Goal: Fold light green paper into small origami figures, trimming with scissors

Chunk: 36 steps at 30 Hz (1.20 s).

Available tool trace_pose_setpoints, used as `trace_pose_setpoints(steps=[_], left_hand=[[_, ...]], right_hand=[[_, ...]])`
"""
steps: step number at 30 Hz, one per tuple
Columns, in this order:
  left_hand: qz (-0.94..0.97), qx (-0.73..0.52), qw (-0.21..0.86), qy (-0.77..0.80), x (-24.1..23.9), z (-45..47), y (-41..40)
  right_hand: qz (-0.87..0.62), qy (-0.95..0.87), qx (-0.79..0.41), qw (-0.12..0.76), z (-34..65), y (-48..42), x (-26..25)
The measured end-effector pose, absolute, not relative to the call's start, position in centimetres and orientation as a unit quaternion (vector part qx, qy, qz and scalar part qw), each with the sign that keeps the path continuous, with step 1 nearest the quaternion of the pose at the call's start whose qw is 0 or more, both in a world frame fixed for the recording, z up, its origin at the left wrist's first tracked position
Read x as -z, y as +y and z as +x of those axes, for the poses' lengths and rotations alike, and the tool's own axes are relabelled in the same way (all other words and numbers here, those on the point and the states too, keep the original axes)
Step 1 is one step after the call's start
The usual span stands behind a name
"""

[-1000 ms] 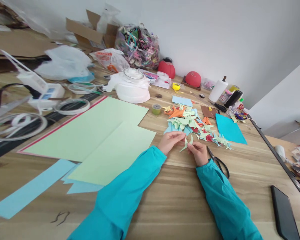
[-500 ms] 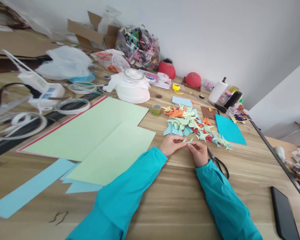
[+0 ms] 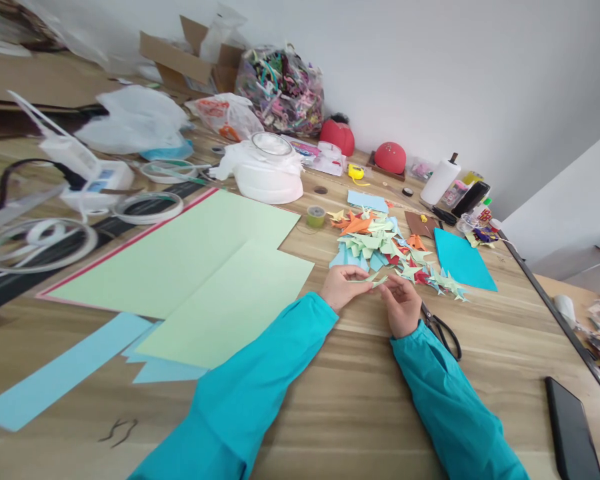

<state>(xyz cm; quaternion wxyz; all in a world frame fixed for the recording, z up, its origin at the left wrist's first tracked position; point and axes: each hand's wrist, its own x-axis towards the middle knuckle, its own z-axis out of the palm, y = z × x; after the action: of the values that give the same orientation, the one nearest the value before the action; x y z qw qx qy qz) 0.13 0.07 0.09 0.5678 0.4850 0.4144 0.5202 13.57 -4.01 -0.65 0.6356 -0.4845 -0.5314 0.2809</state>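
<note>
Between my two hands is a small folded piece of pale green paper [image 3: 375, 279]. My left hand [image 3: 344, 287] pinches one end of it, and my right hand [image 3: 401, 301] pinches the other; the fingertips partly cover it. Just beyond lies a pile of folded paper cranes [image 3: 370, 240] in green, orange, blue and red. Black-handled scissors [image 3: 443, 330] rest beside my right wrist, their blades partly hidden by the hand. Large pale green sheets [image 3: 230, 300] are spread to the left of my left forearm.
A blue paper strip [image 3: 65, 373] lies at the left, and a turquoise sheet [image 3: 465, 260] at the right. A spool of line [image 3: 315, 216] stands behind the hands. A black phone [image 3: 573, 427] lies near the right edge. Bags, tape rolls and a cardboard box [image 3: 180, 60] crowd the back.
The green paper has turned a little between my fingers, and its raised points now look flatter. Both hands keep their pinch. The view has shifted slightly.
</note>
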Motion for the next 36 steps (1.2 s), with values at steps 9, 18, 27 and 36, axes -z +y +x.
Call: trace_pose_setpoints(steps=[9, 18, 27, 36], left_hand=[[0.466, -0.491, 0.597, 0.431, -0.78, -0.2, -0.15], [0.481, -0.493, 0.613, 0.388, -0.83, -0.53, 0.02], [0.455, -0.487, 0.66, 0.347, -0.36, -0.15, 0.1], [0.449, -0.465, 0.675, 0.357, -0.18, 0.21, 0.09]], right_hand=[[-0.504, -0.531, -0.273, 0.625, 13.68, -4.13, 0.66], [-0.495, -0.569, -0.26, 0.603, 13.8, -4.04, 1.02], [-0.509, -0.637, -0.159, 0.556, 13.68, -4.52, 0.55], [-0.493, -0.703, -0.042, 0.511, 14.13, -4.47, 0.77]])
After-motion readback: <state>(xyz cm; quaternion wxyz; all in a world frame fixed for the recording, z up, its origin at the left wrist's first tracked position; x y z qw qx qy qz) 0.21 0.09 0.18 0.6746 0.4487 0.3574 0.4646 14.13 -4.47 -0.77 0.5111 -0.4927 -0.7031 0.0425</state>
